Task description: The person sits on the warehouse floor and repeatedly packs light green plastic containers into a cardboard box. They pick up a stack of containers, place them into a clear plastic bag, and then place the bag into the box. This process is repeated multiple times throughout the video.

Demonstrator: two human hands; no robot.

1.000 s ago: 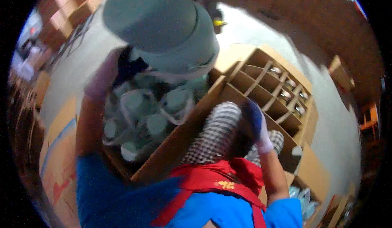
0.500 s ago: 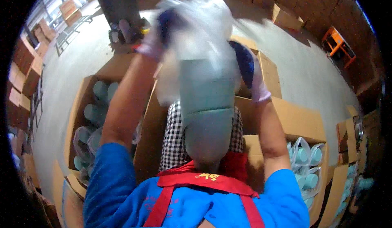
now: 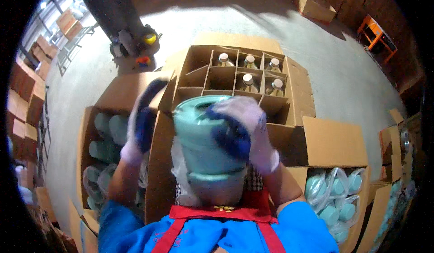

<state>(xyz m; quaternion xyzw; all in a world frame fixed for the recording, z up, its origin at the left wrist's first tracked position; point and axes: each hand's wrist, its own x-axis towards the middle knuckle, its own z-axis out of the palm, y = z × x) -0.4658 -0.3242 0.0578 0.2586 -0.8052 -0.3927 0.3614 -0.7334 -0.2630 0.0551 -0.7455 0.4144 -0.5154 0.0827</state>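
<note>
Gripping teal jug, right hand apparently atop.

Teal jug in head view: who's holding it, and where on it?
The right hand grips the teal jug over its upper rim and right side. The left hand is raised beside it, blurred; contact with the jug cannot be told.

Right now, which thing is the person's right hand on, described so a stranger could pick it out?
Start at the open cardboard box with dividers at top centre. Just below it, the right hand grips a pale green ceramic jar. Unlike the similar jars left in side boxes, it is lifted, with clear plastic wrap hanging from it.
</note>
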